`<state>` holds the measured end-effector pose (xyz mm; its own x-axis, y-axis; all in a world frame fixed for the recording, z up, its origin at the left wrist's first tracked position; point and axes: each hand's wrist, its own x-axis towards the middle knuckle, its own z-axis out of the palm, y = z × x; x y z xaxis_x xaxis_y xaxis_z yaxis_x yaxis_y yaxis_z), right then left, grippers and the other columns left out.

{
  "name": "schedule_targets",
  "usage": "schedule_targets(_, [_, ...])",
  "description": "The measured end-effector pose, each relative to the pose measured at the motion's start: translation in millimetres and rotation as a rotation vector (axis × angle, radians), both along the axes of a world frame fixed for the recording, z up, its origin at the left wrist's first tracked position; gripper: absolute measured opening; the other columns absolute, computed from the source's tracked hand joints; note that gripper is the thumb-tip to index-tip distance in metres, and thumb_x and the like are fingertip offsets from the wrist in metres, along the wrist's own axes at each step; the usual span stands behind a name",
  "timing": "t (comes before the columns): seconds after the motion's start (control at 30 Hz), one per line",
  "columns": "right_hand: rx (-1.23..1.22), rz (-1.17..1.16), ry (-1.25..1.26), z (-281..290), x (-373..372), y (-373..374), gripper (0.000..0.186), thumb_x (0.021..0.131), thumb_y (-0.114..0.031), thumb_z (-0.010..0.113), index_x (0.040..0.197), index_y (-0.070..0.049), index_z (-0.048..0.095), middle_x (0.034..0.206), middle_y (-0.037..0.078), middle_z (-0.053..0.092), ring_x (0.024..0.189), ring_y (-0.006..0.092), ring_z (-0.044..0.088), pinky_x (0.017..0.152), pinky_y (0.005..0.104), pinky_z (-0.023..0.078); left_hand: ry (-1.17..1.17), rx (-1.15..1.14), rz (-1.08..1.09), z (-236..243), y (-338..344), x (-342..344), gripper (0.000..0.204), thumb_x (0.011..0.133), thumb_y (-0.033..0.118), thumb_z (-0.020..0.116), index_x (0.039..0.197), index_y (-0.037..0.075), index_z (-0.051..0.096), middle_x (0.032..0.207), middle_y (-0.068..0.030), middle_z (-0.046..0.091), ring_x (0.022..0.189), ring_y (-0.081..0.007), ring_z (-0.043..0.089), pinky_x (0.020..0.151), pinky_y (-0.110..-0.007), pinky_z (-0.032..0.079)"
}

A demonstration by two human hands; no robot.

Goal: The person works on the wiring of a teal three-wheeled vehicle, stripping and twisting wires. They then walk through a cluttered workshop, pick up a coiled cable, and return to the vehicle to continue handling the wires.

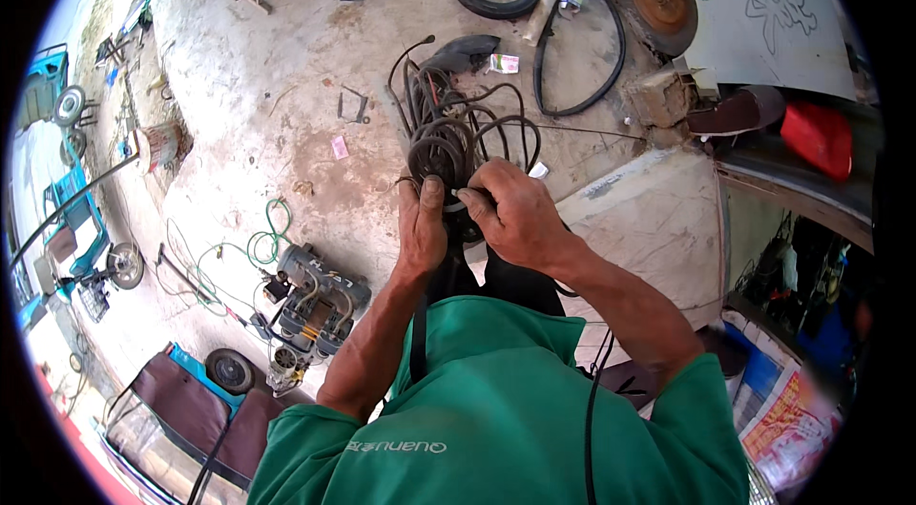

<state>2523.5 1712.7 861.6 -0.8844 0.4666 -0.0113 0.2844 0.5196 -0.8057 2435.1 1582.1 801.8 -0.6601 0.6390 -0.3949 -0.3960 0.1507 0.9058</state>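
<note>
Holding coil [439, 144] with curled left hand [423, 230], pinching right hand [520, 214] closed on something too small to tell; seemingly working midway, leaving outer loops [418, 102] loose.

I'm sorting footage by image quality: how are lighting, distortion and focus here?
Head view: black-cornered fisheye circle; head view: ground brightly lit, clutter at right shadowed; head view: left hand and right hand reasonably clear.
</note>
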Motion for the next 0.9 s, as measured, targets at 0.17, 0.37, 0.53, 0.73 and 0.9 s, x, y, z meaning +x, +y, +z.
schedule_targets(0.17, [-0.634,-0.494,0.088,8.3,17.3,-5.6,0.020,0.092,-0.021,0.063,0.083,-0.003,0.057,0.073,0.004,0.054,0.064,0.0189,0.052,0.057,0.0325,0.043,0.036,0.112,-0.153,32.6,9.4,2.7,0.047,0.098,0.022,0.051,0.134,-0.003,0.036,0.122,-0.0124,0.052,0.110,-0.0178,0.050,0.096,-0.033,0.041])
schedule_targets(0.37, [-1.122,-0.712,0.111,24.0,66.4,-5.8,0.019,0.094,-0.020,0.062,0.089,-0.002,0.059,0.073,-0.003,0.053,0.060,0.0049,0.046,0.053,0.0224,0.039,-0.054,0.135,-0.295,45.3,33.1,16.7,0.044,0.096,0.024,0.055,0.130,-0.002,0.044,0.115,-0.0105,0.056,0.102,-0.0167,0.053,0.092,-0.032,0.044])
schedule_targets(0.53, [-0.642,-0.644,-0.153,41.7,120.6,2.4,0.020,0.088,-0.015,0.066,0.093,0.003,0.059,0.084,0.007,0.063,0.072,0.0107,0.058,0.064,0.0279,0.049,-0.020,0.135,-0.427,54.3,60.7,48.5,0.040,0.096,0.028,0.056,0.121,-0.002,0.051,0.105,-0.0086,0.059,0.096,-0.0154,0.055,0.086,-0.031,0.046])
schedule_targets(0.73, [-0.274,-0.576,-0.057,42.2,192.0,9.4,0.018,0.080,-0.009,0.070,0.092,-0.001,0.059,0.079,0.010,0.059,0.071,0.0212,0.060,0.064,0.0342,0.048,0.181,-0.042,-0.773,52.4,103.4,106.6,0.037,0.097,0.032,0.053,0.109,-0.003,0.052,0.093,-0.0067,0.060,0.084,-0.0139,0.054,0.076,-0.031,0.046])
schedule_targets(0.9, [-0.146,-0.561,0.015,29.6,296.7,15.2,0.030,0.074,-0.015,0.075,0.098,-0.007,0.059,0.092,0.012,0.058,0.086,0.0341,0.060,0.072,0.0419,0.050,0.086,-0.109,-0.934,73.5,139.0,201.8,0.028,0.098,0.026,0.050,0.106,0.000,0.054,0.091,-0.0043,0.053,0.085,-0.0138,0.049,0.078,-0.029,0.042])
